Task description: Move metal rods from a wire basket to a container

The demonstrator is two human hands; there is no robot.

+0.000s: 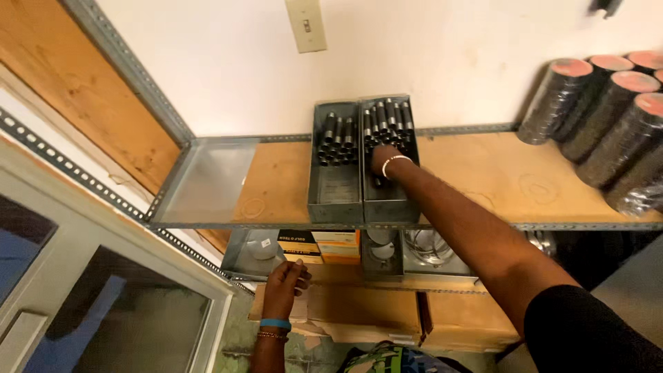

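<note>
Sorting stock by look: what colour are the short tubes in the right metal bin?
Dark grey to black short metal tubes, head view.

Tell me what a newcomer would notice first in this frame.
Most striking is the right hand, reaching into the right one of two grey metal bins of dark tubes at the middle of the wooden shelf. At the shelf's right end lie rolls of dark wrapped material with pink ends. Lower down, the left hand rests by the boxes on the shelf beneath.
</note>
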